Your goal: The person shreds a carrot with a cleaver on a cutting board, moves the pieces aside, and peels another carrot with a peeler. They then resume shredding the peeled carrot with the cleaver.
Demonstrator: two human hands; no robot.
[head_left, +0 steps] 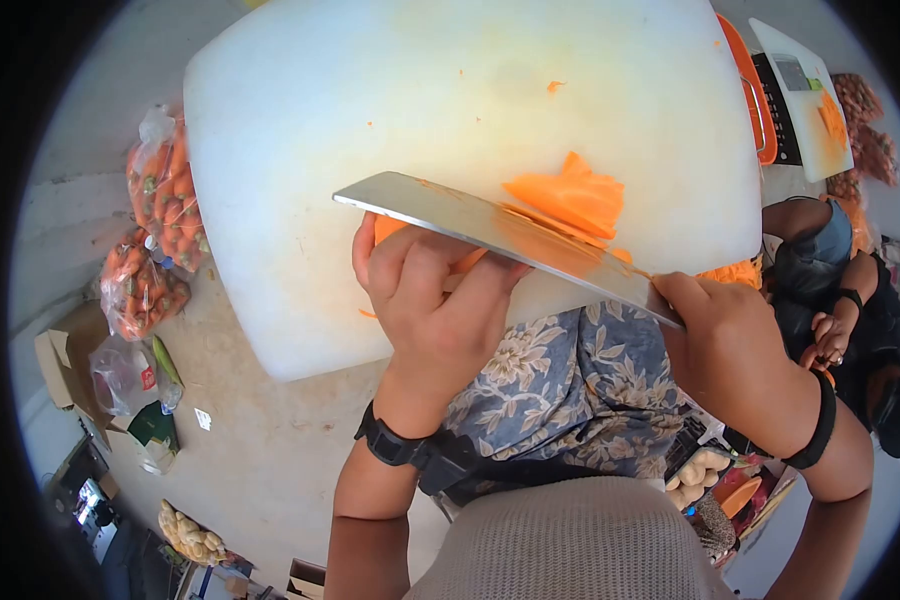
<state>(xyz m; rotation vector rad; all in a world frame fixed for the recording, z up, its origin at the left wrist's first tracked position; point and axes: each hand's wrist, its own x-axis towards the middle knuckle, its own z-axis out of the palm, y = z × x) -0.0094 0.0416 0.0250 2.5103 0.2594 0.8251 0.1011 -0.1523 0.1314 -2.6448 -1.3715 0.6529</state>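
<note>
My right hand (715, 310) is closed around the handle end of a cleaver (510, 235), whose wide steel blade reaches left across the cutting board (370, 90). Just under the blade's left half, my left hand (435, 285) is closed over an orange piece of carrot (388, 228), its knuckles close to the steel. Most of that piece is hidden by the fingers. Beyond the blade, thin orange carrot slices (575, 195) lie in an overlapping pile, some against the steel. A few small orange scraps dot the white board.
Bags of carrots (175, 200) stand on the floor at left, above an open cardboard box (70, 370). At right, another person (830, 290) sits near a second white board (815, 110) and an orange container (750, 80). Shredded carrot (735, 273) shows by my board's edge.
</note>
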